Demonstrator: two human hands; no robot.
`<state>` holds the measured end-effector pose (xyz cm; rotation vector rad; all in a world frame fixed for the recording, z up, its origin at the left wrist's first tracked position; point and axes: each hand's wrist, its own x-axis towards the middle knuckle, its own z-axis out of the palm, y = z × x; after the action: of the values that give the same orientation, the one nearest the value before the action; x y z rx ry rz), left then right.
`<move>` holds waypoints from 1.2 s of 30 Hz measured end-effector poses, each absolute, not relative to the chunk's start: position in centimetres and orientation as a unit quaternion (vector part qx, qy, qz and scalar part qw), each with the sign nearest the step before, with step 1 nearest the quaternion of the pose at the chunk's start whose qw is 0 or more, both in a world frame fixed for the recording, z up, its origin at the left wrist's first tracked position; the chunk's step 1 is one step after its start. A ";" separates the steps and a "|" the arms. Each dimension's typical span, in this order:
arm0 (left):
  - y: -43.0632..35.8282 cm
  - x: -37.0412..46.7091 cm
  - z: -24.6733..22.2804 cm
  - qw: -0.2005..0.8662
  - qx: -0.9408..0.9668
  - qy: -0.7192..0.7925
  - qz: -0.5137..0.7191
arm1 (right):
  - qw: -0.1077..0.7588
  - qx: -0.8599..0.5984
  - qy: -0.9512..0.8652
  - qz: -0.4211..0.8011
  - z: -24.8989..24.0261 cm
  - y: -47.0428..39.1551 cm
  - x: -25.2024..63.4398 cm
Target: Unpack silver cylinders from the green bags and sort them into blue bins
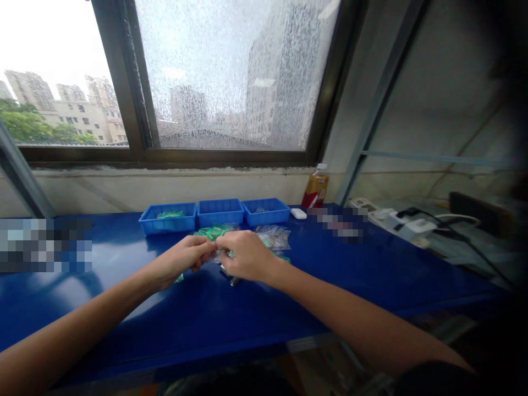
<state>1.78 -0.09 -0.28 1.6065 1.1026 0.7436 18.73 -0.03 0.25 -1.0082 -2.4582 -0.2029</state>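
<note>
My left hand and my right hand meet over the middle of the blue table. Both have their fingers pinched together, around something too small and too hidden to make out. Just behind them lie green packets in clear plastic. A clear plastic bag with small pieces in it is beyond my right hand. Small metallic items show on the table below my right hand. A bit of green peeks out under my left hand.
Behind the packets stand three blue trays: the left one holds green items, then a middle one and a right one. A white case, a bottle and cables with adapters are to the right.
</note>
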 end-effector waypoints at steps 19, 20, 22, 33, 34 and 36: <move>0.7 0.3 0.3 -0.034 0.816 0.341 0.465 | 0.322 -0.400 -0.622 0.591 1.1 1.3 18.8; 0.5 0.3 0.4 -0.056 0.830 0.308 0.462 | 0.331 -0.375 -0.607 0.617 1.1 1.2 18.7; 0.3 0.4 0.3 -0.083 0.853 0.257 0.447 | 0.370 -0.342 -0.602 0.620 1.2 0.9 18.5; 0.3 0.5 -0.1 -0.103 0.883 0.217 0.403 | 0.422 -0.320 -0.620 0.579 1.4 0.5 18.2; 0.2 0.5 -0.2 -0.100 0.881 0.219 0.408 | 0.425 -0.316 -0.623 0.575 1.4 0.4 18.1; 0.2 0.7 -0.3 -0.099 0.871 0.228 0.423 | 0.448 -0.319 -0.651 0.522 1.6 0.5 18.1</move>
<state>0.70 0.18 -0.27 2.9254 0.7653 1.4199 18.14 0.55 1.61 -0.7906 -1.6120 1.2928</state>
